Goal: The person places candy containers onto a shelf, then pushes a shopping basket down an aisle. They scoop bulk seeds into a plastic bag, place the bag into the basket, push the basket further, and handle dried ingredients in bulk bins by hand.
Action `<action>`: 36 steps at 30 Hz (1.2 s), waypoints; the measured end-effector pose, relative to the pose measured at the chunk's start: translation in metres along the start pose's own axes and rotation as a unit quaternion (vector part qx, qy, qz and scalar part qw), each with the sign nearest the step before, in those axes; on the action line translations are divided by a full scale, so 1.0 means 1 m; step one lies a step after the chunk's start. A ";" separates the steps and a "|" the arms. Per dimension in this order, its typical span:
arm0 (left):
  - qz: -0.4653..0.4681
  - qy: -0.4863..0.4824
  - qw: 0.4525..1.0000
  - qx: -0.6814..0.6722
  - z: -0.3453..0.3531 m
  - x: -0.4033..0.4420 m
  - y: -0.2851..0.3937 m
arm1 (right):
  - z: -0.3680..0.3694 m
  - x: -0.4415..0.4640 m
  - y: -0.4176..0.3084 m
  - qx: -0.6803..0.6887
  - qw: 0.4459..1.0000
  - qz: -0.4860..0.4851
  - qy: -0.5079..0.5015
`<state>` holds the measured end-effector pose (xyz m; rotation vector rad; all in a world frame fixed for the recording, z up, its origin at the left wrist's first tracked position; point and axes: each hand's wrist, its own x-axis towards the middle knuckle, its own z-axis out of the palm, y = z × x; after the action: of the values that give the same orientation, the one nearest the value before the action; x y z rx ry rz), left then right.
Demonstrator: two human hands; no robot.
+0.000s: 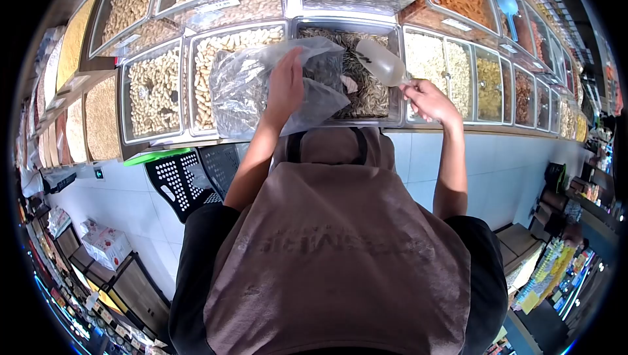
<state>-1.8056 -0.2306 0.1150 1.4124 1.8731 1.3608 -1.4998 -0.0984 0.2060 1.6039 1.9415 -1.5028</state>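
Scoop and plastic bag at the sunflower-seed bin.

Right hand (428, 101): grip closed round handle of clear scoop (381, 63), a few dark seeds inside, held over right side of seed bin (376, 103). Left hand (286, 87): against clear plastic bag (245, 87), fingers extended; whether grip pinches it, cannot tell. Bag overlaps peanut bin (226, 40) and seed bin.

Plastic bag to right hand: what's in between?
Head view: the translucent scoop, over striped seeds in an open bin.
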 end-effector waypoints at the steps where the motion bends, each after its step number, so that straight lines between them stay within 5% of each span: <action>1: -0.012 -0.012 1.000 -0.009 0.000 0.002 -0.002 | 0.007 0.012 0.010 -0.002 1.000 0.000 -0.002; 3: -0.026 -0.025 0.999 -0.018 -0.003 0.005 -0.002 | 0.023 0.031 0.021 -0.006 1.000 0.001 0.028; 5: 0.067 -0.045 0.996 0.029 -0.009 0.005 0.002 | 0.037 0.042 0.021 -0.012 0.999 0.019 0.029; 9: 0.027 0.012 0.998 0.048 -0.061 -0.012 0.012 | 0.072 0.078 0.039 -0.063 0.995 0.007 0.076; 11: -0.061 0.166 0.984 0.013 -0.092 -0.033 0.008 | 0.082 0.083 0.045 -0.136 0.978 -0.038 0.151; 15: -0.101 0.325 0.937 -0.077 -0.126 -0.106 -0.026 | 0.097 0.092 0.053 -0.158 0.971 -0.064 0.166; 18: -0.192 0.288 0.937 -0.052 -0.111 -0.158 -0.042 | 0.107 0.097 0.057 -0.191 0.961 -0.089 0.179; 21: -0.273 0.201 0.922 -0.185 -0.068 -0.202 -0.082 | 0.113 0.091 0.052 -0.210 0.951 -0.109 0.198; 25: -0.352 0.060 0.934 -0.019 -0.022 -0.247 -0.119 | 0.120 0.077 0.056 -0.233 0.926 -0.161 0.248; 32: -0.333 0.000 0.942 -0.045 0.007 -0.281 -0.135 | 0.135 0.052 0.077 -0.199 0.914 -0.216 0.281; 36: -0.324 -0.014 0.945 0.029 0.019 -0.233 -0.108 | 0.139 0.031 0.085 -0.166 0.894 -0.268 0.317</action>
<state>-1.7515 -0.4312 -0.0372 0.7113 2.1036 0.9508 -1.4998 -0.1982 0.0737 1.5949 2.9952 -0.7100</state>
